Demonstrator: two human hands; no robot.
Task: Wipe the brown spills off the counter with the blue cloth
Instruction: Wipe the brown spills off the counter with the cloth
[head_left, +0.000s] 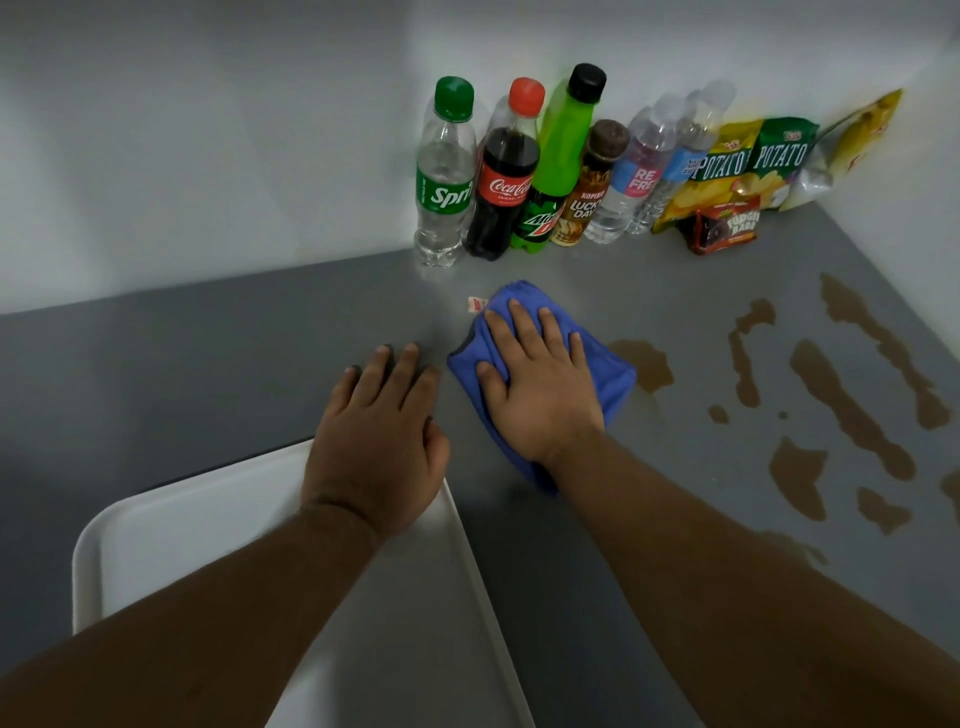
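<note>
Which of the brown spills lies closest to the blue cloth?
The rounded puddle right beside the blue cloth, at its right edge. All the other spills lie farther right, with bare counter between them and the cloth.

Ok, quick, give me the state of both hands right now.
Left hand: open, fingertips resting on the counter, holding nothing.
Right hand: open, fingers flat, pressing on the blue cloth.

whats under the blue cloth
The cloth lies on the grey counter, right hand flat on top. A brown spill meets its right edge; anything beneath is covered.
</note>
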